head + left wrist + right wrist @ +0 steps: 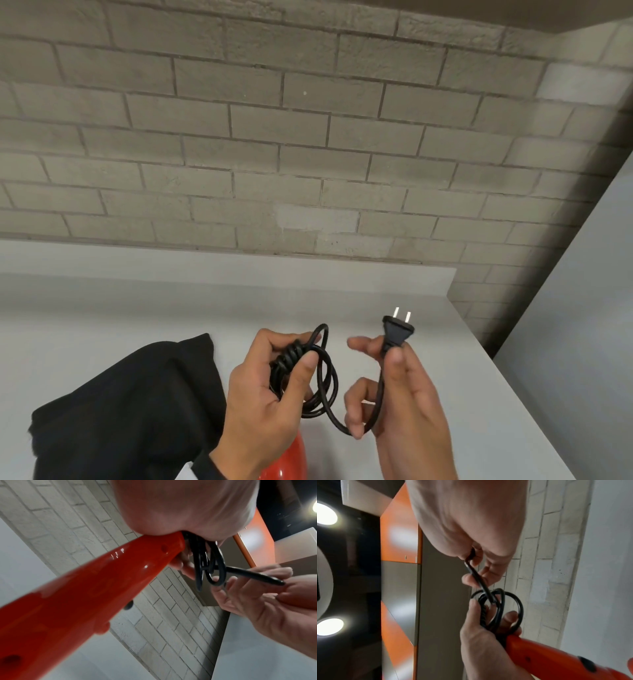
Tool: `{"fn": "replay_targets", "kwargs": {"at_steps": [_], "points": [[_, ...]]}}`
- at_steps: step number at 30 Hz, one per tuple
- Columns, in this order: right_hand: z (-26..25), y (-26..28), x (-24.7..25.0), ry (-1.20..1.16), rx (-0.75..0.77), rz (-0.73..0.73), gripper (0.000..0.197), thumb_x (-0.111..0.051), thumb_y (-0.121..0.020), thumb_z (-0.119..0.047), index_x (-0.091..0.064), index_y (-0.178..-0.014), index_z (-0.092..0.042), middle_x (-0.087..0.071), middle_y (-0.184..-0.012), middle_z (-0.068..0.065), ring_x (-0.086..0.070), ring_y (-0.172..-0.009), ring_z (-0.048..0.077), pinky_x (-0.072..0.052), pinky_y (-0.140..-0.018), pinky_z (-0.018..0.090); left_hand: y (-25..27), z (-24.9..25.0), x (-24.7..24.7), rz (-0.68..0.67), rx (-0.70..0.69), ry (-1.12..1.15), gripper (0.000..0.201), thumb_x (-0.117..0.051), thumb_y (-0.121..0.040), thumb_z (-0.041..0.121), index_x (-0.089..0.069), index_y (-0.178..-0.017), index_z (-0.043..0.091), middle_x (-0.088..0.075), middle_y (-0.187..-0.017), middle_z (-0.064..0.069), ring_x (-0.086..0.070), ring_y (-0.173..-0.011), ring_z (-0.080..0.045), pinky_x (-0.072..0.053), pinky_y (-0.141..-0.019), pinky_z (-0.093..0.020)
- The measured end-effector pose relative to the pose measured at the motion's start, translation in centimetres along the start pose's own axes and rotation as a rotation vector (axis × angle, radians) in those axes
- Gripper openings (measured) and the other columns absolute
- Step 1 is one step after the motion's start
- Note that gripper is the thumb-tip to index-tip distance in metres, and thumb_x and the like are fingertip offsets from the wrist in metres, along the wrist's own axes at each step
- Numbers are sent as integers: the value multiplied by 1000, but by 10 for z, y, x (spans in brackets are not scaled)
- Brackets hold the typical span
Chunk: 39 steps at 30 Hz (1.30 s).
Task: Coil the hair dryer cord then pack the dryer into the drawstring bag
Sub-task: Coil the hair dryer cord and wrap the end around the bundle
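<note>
My left hand (270, 380) grips the coiled black cord (320, 380) together with the end of the red hair dryer's handle (82, 595). The dryer (291, 459) hangs below that hand, mostly hidden in the head view. My right hand (394, 373) pinches the black plug (397, 332) between thumb and fingers, prongs pointing up. A short free length of cord runs from the coil to the plug (479, 578). The black drawstring bag (137, 404) lies on the white table (137, 308) to the left of my left hand.
A grey brick wall (274, 137) rises behind the table. The table's right edge (496, 363) falls off toward a grey wall panel (582, 308). An orange and grey cabinet (399, 547) and ceiling lights show in the wrist views.
</note>
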State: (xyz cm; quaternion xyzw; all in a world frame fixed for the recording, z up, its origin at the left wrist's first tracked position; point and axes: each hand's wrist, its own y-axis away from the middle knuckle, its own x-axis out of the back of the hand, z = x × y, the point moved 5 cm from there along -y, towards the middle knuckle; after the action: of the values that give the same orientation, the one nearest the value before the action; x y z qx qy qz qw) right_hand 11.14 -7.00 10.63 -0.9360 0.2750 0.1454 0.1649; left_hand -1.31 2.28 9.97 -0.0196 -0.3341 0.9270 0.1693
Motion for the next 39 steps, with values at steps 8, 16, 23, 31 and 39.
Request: {"fn": "replay_targets", "kwargs": {"at_steps": [8, 16, 23, 31, 39], "points": [[1, -3, -23, 390, 35, -206, 30, -38, -91, -56, -58, -104, -37, -71, -90, 1, -54, -45, 24, -41, -41, 26, 1, 0, -2, -53, -26, -50, 11, -59, -83, 41, -58, -92, 36, -63, -61, 4, -56, -46, -10, -43, -45, -16], [-9, -10, -24, 544, -32, -256, 19, -35, -91, -49, -52, -89, -40, -74, -102, -11, -56, -39, 24, -45, -41, 28, 0, -1, 1, -7, -3, -78, 14, -59, -80, 42, -56, -93, 36, -67, -83, 2, -63, -65, -15, -48, -53, -12], [-9, -13, -19, 539, -73, -260, 22, -35, -94, -47, -53, -89, -34, -75, -104, -9, -54, -36, 22, -45, -43, 30, -2, 0, 1, -31, 37, -82, 27, -66, -82, 31, -59, -109, 31, -67, -94, 18, -64, -82, -3, -45, -67, -2], [-14, -15, -18, 516, -15, -263, 24, -36, -95, -49, -57, -92, -36, -72, -109, -14, -66, -45, 29, -49, -47, 32, -5, -2, -5, -144, -24, -65, 43, -58, -88, 35, -57, -130, 30, -70, -103, 19, -66, -98, -4, -43, -84, -7], [-29, -25, -16, 634, 18, -286, 22, -39, -91, -53, -55, -91, -38, -72, -109, -16, -70, -54, 24, -53, -55, 35, -5, -1, -6, -169, -52, -87, 22, -57, -87, 38, -61, -108, 32, -63, -76, 14, -60, -63, -7, -45, -61, -11]]}}
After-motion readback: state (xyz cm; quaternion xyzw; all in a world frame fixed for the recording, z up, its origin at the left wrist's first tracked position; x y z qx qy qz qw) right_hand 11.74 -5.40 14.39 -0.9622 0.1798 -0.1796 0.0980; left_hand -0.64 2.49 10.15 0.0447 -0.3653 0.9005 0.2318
